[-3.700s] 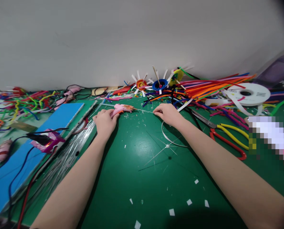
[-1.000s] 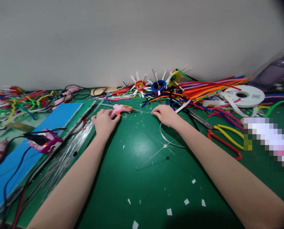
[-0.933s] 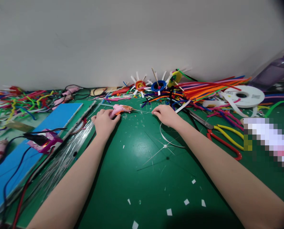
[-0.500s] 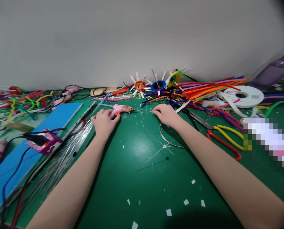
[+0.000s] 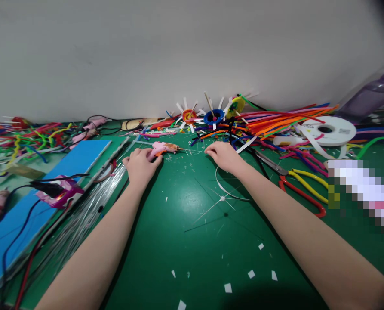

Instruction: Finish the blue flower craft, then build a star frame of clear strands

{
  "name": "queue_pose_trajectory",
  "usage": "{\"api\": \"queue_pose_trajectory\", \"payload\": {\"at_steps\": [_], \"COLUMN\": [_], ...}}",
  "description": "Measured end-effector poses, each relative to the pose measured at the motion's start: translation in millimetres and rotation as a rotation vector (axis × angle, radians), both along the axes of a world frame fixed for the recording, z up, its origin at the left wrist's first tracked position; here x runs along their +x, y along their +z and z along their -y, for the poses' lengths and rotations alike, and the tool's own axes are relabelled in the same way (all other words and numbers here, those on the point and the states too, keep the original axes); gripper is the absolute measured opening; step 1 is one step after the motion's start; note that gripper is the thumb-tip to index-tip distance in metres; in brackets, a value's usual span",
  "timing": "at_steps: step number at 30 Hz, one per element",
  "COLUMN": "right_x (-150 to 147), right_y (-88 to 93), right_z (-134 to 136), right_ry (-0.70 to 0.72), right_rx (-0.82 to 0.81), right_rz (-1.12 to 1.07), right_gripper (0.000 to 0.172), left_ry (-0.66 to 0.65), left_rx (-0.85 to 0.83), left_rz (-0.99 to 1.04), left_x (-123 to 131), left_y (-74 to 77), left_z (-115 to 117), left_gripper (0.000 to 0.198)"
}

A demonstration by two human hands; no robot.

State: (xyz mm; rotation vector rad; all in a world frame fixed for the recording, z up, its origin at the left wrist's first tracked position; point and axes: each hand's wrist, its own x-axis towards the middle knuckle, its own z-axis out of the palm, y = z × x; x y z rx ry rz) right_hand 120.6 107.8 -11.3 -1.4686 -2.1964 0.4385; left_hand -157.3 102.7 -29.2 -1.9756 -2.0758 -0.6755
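My left hand (image 5: 141,165) is closed round the handle of a pink hot glue gun (image 5: 161,149), whose brownish nozzle points right. Across from it, my right hand (image 5: 223,155) pinches a thin clear strand (image 5: 195,151) that reaches left to the nozzle; whether the strand touches the tip is too fine to tell. Below the right hand, a star-like cluster of clear strands (image 5: 222,198) with a small blob at its centre stands over the green table (image 5: 166,249). A curved white strip (image 5: 222,186) lies beside the cluster.
Yellow-and-red-handled scissors (image 5: 287,174) and a white ribbon spool (image 5: 329,130) lie right. Colourful pipe cleaners (image 5: 285,122) and flower-like pieces (image 5: 214,116) line the wall. Left are a bundle of clear strands (image 5: 95,211), a blue board (image 5: 82,157) and cables. White scraps (image 5: 228,288) lie in front.
The strand in my right hand now looks like one straighter line to the nozzle. Both hands have stayed almost in place.
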Motion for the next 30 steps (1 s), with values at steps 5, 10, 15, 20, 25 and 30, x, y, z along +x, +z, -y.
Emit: {"api": "queue_pose_trajectory", "payload": {"at_steps": [5,10,15,20,25,30], "right_x": [1.1,1.0,0.4,1.1,1.5,3.2], "right_y": [0.5,0.8,2.4,3.9,6.4,9.4], "right_z": [-0.3,0.1,1.2,1.0,1.0,0.3], "right_ry": [-0.030,-0.039,-0.031,-0.030,-0.039,-0.033], "right_rx": [0.005,0.004,-0.010,-0.027,-0.056,-0.164], "right_rz": [0.007,0.002,-0.026,-0.042,-0.103,-0.232], "right_gripper": [0.027,0.027,0.026,0.026,0.026,0.023], "left_ry": [0.001,0.002,-0.004,0.005,0.002,-0.016], "left_rx": [-0.003,-0.011,-0.001,-0.008,-0.008,0.010], "left_rz": [0.007,0.016,0.013,0.011,0.016,0.022], "left_x": [0.7,0.6,0.9,1.0,0.4,-0.2], "left_y": [0.2,0.7,1.0,0.9,0.4,0.1], "left_z": [0.4,0.2,0.1,0.3,-0.3,0.6], "left_gripper": [0.036,0.037,0.036,0.036,0.037,0.038]}}
